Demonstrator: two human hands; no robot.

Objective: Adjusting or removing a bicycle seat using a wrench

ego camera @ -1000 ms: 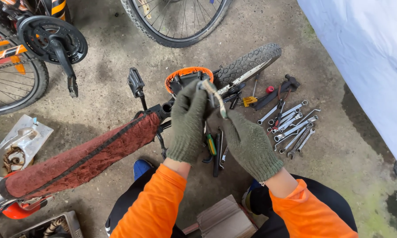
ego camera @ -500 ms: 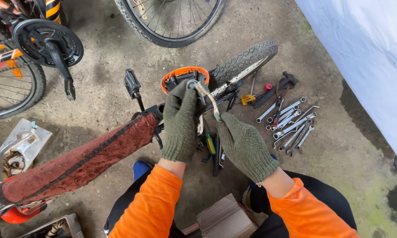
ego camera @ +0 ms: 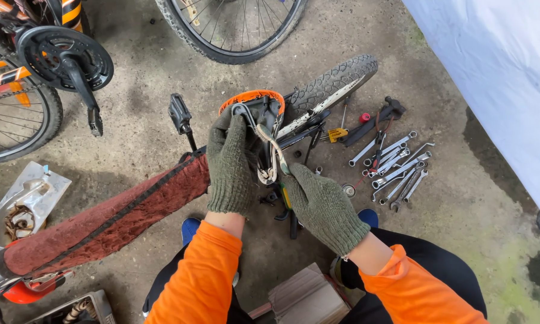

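I wear green knit gloves and orange sleeves. My left hand (ego camera: pixel 231 165) grips the underside of a black bicycle saddle with an orange rim (ego camera: pixel 255 96). My right hand (ego camera: pixel 324 207) pinches a pale, dirty strap (ego camera: pixel 271 155) that loops down beside the saddle's rails. The saddle sits at the end of a bicycle frame tube wrapped in red-brown cloth (ego camera: pixel 102 219), which runs down to the lower left. A knobbly tyre (ego camera: pixel 336 81) lies just behind the saddle.
Several spanners (ego camera: pixel 396 168) lie in a fan on the concrete to the right, by a red-handled tool (ego camera: pixel 364 117). A black pedal (ego camera: pixel 179 113), a crank with chainring (ego camera: pixel 66 57), a wheel (ego camera: pixel 234 30), a white sheet (ego camera: pixel 492 72) and a plastic bag (ego camera: pixel 21 204) surround me.
My right hand has moved in closer to the saddle, and the strap, earlier stretched upward, now hangs in a loop beside it. My left hand keeps its grip.
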